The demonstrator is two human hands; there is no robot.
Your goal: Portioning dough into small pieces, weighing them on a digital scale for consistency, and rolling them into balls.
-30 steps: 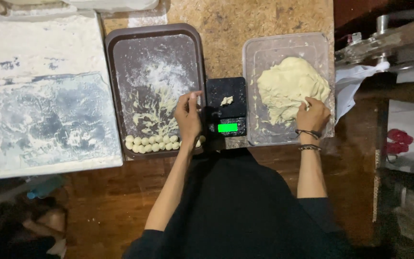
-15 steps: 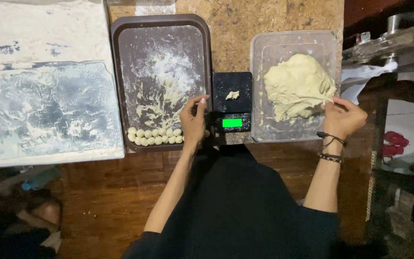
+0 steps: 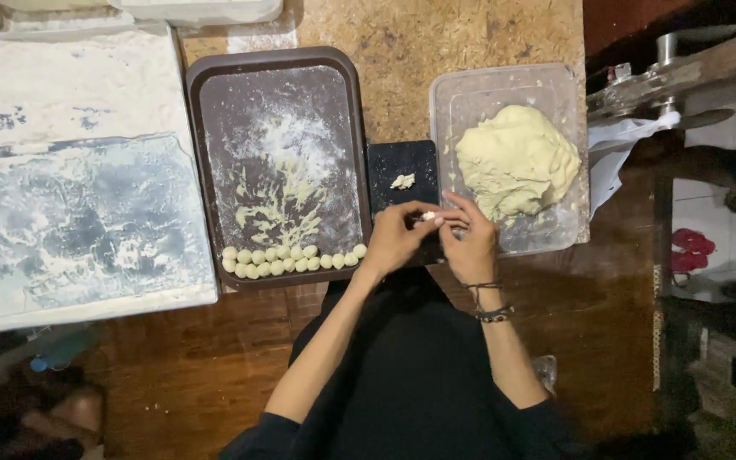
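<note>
Speckled board tabletop under dark tray, black scale, clear tub, floured slab.

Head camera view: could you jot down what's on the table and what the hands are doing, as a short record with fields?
Left hand: pinches a small dough bit over the scale
Right hand: meets the left, fingers on the same bit
Scale: black, a dough scrap on top
Tub: clear plastic, holds the big dough lump
Tray: dark, floured, dough balls rowed along its near edge
</note>
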